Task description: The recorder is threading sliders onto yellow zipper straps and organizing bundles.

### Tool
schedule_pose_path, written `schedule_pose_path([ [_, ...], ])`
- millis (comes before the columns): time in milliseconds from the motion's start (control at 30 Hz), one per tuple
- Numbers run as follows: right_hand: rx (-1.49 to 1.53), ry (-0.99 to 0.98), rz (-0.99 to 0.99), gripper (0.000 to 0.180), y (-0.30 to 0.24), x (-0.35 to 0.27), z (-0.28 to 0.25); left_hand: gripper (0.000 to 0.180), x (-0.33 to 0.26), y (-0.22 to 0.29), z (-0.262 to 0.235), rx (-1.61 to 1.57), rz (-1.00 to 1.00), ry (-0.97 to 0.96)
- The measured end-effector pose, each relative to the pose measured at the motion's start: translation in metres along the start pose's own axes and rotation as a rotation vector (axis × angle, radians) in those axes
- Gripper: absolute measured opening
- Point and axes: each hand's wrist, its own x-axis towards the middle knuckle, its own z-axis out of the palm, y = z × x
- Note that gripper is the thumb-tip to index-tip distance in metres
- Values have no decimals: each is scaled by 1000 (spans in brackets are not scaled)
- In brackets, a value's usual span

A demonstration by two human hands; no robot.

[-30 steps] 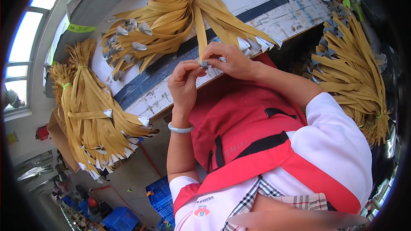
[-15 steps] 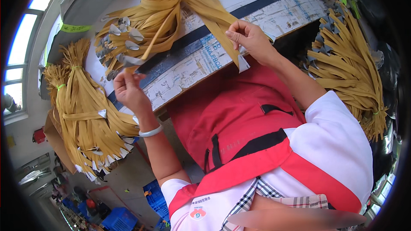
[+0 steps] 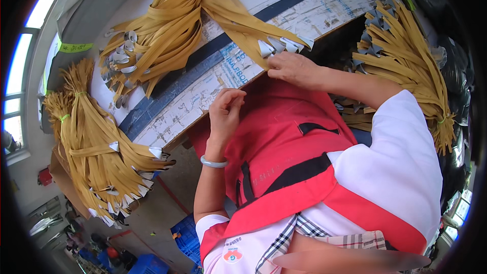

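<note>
A bundle of long yellow straps [image 3: 203, 15] with white tipped ends lies across a worn printed board [image 3: 213, 86] in front of me. My right hand [image 3: 297, 68] rests at the board's near edge, fingers pinching the white end of one yellow strap [image 3: 276, 48]. My left hand [image 3: 225, 109] hovers just below the board's edge with its fingers curled together, and nothing shows between them. A pale bangle [image 3: 213, 162] circles my left wrist. A red apron [image 3: 284, 147] covers my lap.
A second tied bundle of yellow straps [image 3: 96, 142] hangs off the board's left end. A third bundle [image 3: 406, 66] lies at the right. Blue crates [image 3: 185, 236] stand on the floor below. A window [image 3: 20, 71] is at far left.
My left hand reached out left toward the strap pile, then came back to the board's near edge. My right hand slid right along the strap to its white end.
</note>
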Motion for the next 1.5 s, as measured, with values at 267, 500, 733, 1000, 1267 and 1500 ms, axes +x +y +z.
schedule_pose_path([
  [267,990,141,211,16,-15,35,-34,25,12,21,24,-260,68,90],
  [500,1504,33,425,17,-32,73,-38,19,31,20,-7,-262,273,153],
  [733,1421,-235,273,15,-18,96,-59,11,35,34,-31,-504,15,23],
  [1000,573,283,93,16,-41,102,-25,6,24,28,2,46,168,454],
  [1267,1004,443,73,5,-39,102,-10,7,29,38,-29,-401,68,271],
  [1500,1048,324,269,15,-52,93,-16,12,24,24,-31,80,278,219],
])
